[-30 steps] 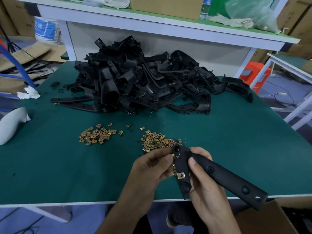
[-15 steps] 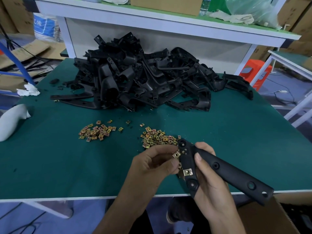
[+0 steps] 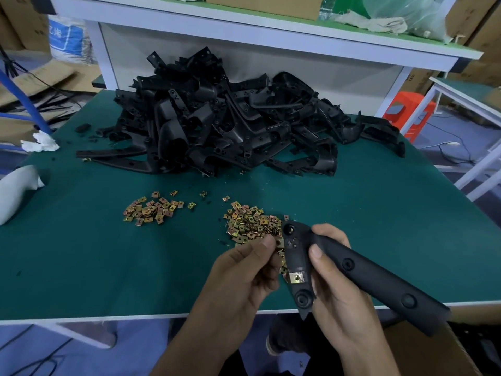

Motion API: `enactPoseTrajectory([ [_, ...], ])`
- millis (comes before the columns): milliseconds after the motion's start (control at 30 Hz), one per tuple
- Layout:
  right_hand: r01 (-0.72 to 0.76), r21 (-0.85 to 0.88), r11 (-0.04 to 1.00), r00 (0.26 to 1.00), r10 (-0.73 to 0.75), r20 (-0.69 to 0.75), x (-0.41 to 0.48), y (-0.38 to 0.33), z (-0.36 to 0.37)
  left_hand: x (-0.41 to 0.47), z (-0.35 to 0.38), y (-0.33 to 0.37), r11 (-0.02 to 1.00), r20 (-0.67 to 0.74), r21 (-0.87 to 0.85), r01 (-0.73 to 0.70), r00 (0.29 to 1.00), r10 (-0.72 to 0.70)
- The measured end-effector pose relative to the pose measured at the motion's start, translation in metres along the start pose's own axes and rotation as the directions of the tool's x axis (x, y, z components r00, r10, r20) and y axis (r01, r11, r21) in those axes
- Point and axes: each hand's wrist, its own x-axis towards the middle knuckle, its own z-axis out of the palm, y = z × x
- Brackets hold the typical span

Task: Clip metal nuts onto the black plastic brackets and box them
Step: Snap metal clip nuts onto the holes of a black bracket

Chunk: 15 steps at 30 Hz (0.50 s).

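Note:
My right hand [image 3: 336, 291] grips a long black plastic bracket [image 3: 363, 275] above the table's near edge. One brass-coloured nut [image 3: 296, 278] sits clipped on the bracket's short arm. My left hand [image 3: 244, 275] pinches another metal nut [image 3: 279, 243] against the bracket's left edge, with more nuts tucked in its palm. Two heaps of loose nuts lie on the green mat: one [image 3: 252, 222] just beyond my hands, one [image 3: 153, 210] further left. A big pile of black brackets [image 3: 230, 126] fills the back of the table.
A cardboard box [image 3: 423, 348] stands below the table edge at lower right. A white object [image 3: 16, 188] and crumpled white paper [image 3: 40, 142] lie at the left edge. A white shelf [image 3: 244, 25] rises behind the pile. An orange stool [image 3: 409, 112] stands at right.
My left hand has brought a nut up to the bracket's left edge near its upper hole. The bracket has shifted slightly up and right in my right hand.

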Motion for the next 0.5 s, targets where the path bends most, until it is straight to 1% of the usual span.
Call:
enactPoseTrajectory([
  [100,-0.013,-0.039,0.999,1.000,0.012,-0.027,-0.001,0.002,0.000,0.002,0.002,-0.002,0.999,-0.042,-0.047,0.013,0.999,-0.015],
  [200,-0.025,-0.080,0.996,0.998,0.020,-0.060,-0.002,0.003,-0.002,0.003,0.001,-0.007,1.000,-0.073,-0.013,-0.012,0.997,0.011],
  [300,-0.020,-0.082,0.996,0.998,0.015,-0.068,-0.003,0.005,-0.001,0.006,0.002,-0.014,0.999,-0.108,0.016,-0.038,0.993,0.039],
  [367,-0.023,-0.066,0.998,0.998,0.019,-0.053,-0.003,0.005,0.002,0.009,0.003,-0.020,0.999,-0.160,-0.035,-0.035,0.987,0.029],
  [433,-0.012,-0.094,0.995,0.997,0.005,-0.072,-0.003,0.004,0.004,0.011,0.003,-0.023,0.997,-0.200,-0.062,-0.051,0.979,0.038],
  [500,0.003,-0.142,0.990,0.994,-0.018,-0.107,-0.005,0.004,0.003,0.011,0.001,-0.022,0.996,-0.203,0.011,-0.088,0.975,0.089],
])
